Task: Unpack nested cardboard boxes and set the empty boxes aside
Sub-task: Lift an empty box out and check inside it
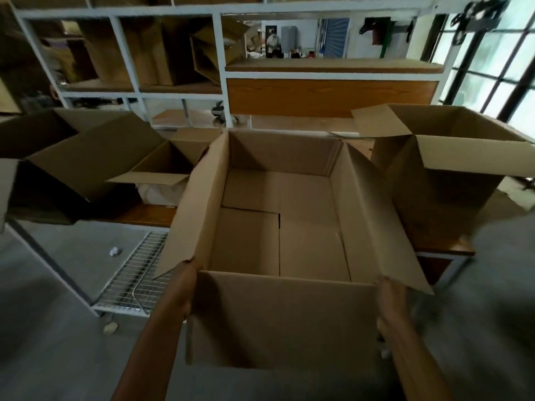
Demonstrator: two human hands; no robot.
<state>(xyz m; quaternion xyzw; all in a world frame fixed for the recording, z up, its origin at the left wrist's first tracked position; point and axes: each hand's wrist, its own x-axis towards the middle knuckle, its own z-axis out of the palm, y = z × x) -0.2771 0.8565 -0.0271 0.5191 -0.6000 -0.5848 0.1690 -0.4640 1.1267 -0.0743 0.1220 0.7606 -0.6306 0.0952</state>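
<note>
Two hands, left hand (pixel 185 287) and right hand (pixel 389 302), clamp opposite near walls of an empty brown cardboard box (pixel 283 319), finger curl hidden; its long axis points toward the wooden table (pixel 150 214) beyond.

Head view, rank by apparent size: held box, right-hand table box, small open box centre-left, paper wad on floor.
1. held box: nearest the camera, so its lead over the next is unsure
2. right-hand table box
3. small open box
4. paper wad
</note>
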